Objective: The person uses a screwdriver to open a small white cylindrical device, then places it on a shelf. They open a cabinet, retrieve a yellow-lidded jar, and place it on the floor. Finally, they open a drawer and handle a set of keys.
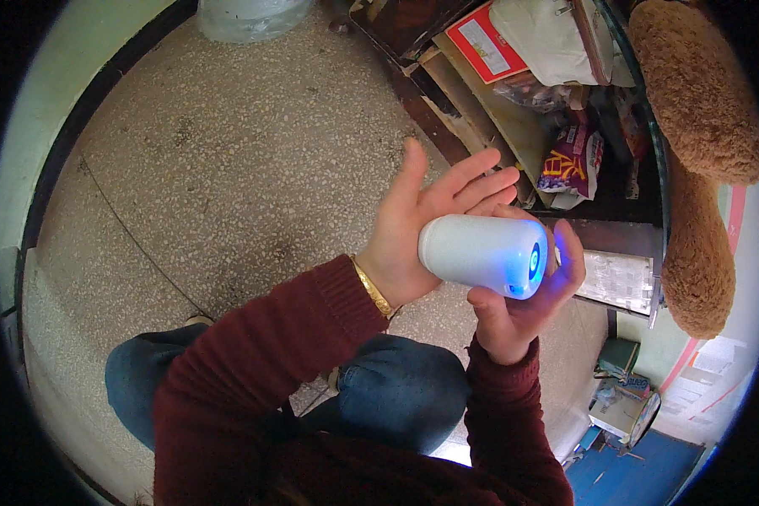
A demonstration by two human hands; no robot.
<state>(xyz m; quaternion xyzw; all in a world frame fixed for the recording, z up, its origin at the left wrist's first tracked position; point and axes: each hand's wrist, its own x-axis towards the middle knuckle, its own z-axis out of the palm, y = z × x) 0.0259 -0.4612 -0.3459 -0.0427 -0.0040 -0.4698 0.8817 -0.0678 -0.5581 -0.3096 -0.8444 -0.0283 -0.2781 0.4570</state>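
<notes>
A white cylindrical device (472, 251) lies on its side between my hands, with a blue light glowing around a round button at its right end. My right hand (514, 325) grips that lit end, thumb on the near side and fingers curled round the far side. The device's other end rests against the palm of my left hand (396, 228), which is turned up with its fingers and thumb stretched out. A gold-coloured bracelet (369, 288) circles my left wrist. What the underside of the device looks like is hidden.
Beyond my hands stands an open cabinet (514, 139) holding a purple snack packet (575, 160), a red box (485, 42) and a pale bag (548, 38). Brown plush legs (700, 93) hang at the right. Speckled floor (228, 152) stretches left; my knees (405, 388) are below.
</notes>
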